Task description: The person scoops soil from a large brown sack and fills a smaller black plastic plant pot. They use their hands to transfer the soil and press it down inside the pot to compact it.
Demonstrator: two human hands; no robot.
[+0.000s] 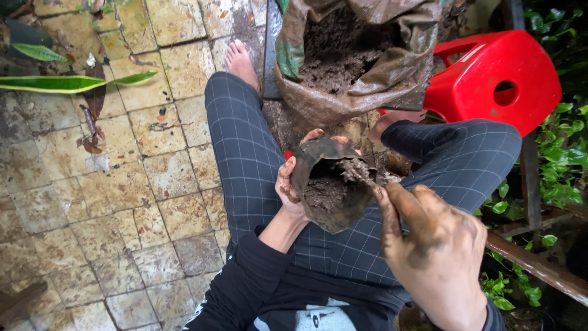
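Observation:
My left hand (289,184) grips a small dark plastic planting bag (324,181) partly filled with soil, held over my lap. My right hand (429,245), smeared with mud, pinches a thin muddy stem with roots (361,173) at the bag's mouth. Both hands are caked with dirt. I sit with legs in dark checked trousers (245,147) spread apart, bare feet on the ground.
A big brown sack of soil (355,55) stands open just beyond my knees. A red plastic stool (496,76) sits at the upper right. Green plants (563,159) and a rusty bar (533,263) line the right; long leaves (55,83) lie over the worn tiled floor (122,184) at left.

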